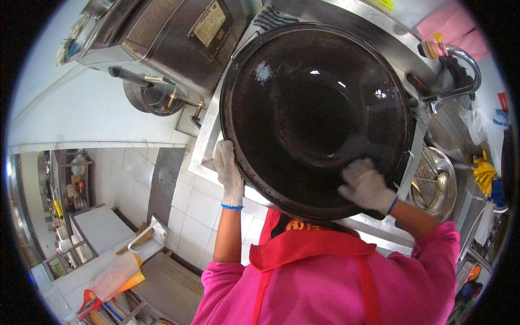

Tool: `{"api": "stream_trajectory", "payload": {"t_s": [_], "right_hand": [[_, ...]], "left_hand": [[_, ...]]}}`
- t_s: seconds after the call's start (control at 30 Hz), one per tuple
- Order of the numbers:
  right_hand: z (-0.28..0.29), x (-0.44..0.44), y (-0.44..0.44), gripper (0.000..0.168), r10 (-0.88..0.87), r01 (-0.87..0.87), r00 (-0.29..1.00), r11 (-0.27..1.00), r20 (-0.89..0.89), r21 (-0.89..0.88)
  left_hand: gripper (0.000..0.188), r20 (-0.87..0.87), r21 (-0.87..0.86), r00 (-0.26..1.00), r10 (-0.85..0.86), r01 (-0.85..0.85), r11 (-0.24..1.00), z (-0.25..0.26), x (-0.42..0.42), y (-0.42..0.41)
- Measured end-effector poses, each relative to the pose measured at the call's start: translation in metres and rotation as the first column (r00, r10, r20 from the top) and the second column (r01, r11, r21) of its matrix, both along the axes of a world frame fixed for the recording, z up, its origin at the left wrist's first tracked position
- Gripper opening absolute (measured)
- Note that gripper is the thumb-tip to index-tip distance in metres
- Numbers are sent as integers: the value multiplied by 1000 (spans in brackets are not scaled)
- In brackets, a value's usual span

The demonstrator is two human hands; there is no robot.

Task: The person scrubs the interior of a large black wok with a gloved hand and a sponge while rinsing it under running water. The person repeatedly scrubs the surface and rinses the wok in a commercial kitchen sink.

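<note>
A very large black iron wok or pan [317, 118] with wire loop handles fills the space before me, set over a stainless steel sink or counter [203, 152]. Its dark inner surface shines with bright reflections. My left hand [228, 164], in a pale knitted glove with a blue cuff edge, grips the pan's left rim. Over the lower right of the pan's inside is my right hand [362, 185], gloved alike and blurred. Its fingertips are unclear against the dark metal, so I cannot tell whether it holds anything.
A metal appliance [174, 36] stands at upper left, a pot [140, 97] beneath its tap. At right are a curved faucet [473, 67], a steel basin [447, 170] holding a ladle [442, 183], and yellow gloves [484, 172]. A tiled floor [195, 199] lies lower left.
</note>
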State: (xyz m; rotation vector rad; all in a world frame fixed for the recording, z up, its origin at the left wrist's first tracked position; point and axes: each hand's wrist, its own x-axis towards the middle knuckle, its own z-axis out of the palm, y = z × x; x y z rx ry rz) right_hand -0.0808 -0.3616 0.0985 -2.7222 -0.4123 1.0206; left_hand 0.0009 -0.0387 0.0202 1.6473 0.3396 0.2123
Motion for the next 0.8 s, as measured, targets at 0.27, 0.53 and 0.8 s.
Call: {"api": "stream_trajectory", "payload": {"t_s": [0.27,0.53,0.8], "right_hand": [[-81,37,-55,73,235,-116,921,927,310,-357],[-118,86,58,72,231,-264,885,964,404,26],[-133,195,-42,79,107,108,642,968,759,-228]], "left_hand": [[29,43,76,997,-58,54,996,-21,0,8],[34,-67,-5,998,-11,10,1000,-19,-2,12],[31,42,266,999,-34,22,964,-20,-6,7]]}}
